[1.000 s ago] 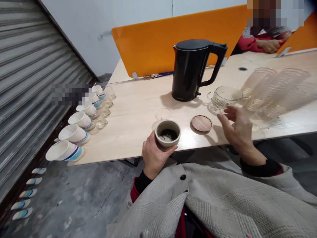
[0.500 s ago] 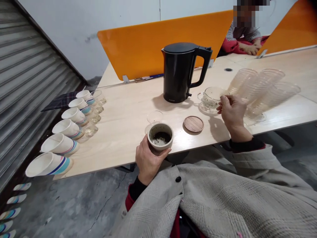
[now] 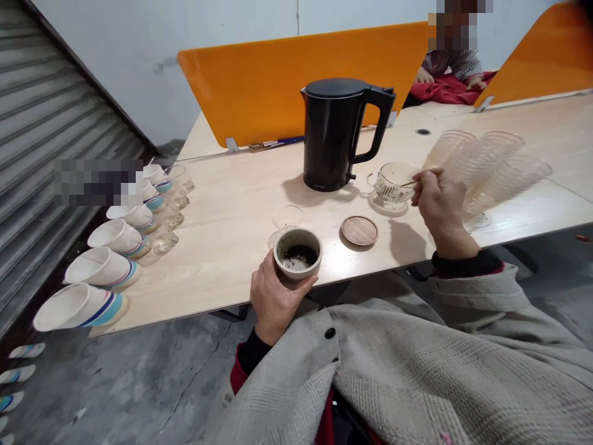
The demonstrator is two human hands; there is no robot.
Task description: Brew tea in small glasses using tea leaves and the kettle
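My left hand (image 3: pixel 278 296) is wrapped round a pale ceramic cup (image 3: pixel 286 267) at the table's front edge. Dark loose bits like tea leaves (image 3: pixel 299 254) lie inside it. My right hand (image 3: pixel 440 204) pinches a thin golden stick-like utensil (image 3: pixel 411 183), whose far end reaches the rim of a ribbed glass cup (image 3: pixel 391 188); its tip is hard to make out. This glass cup has a handle and stands on a clear saucer, with greenish bits inside. Between my hands lies a round wooden coaster (image 3: pixel 360 230). A clear plastic cup (image 3: pixel 287 216) stands just behind the ceramic cup.
A black electric kettle (image 3: pixel 328 136) stands behind the coaster. Stacked clear plastic cups (image 3: pixel 495 167) lean at right. Paper cups (image 3: pixel 99 269) and small clear cups (image 3: pixel 178 178) line the left edge. Orange dividers (image 3: pixel 278 86) cross the back, where another person's hands (image 3: pixel 475 82) rest.
My right hand has turned slightly, and the thin utensil now shows at the glass cup's rim. My left hand still holds the ceramic cup. The other person's hands have moved apart.
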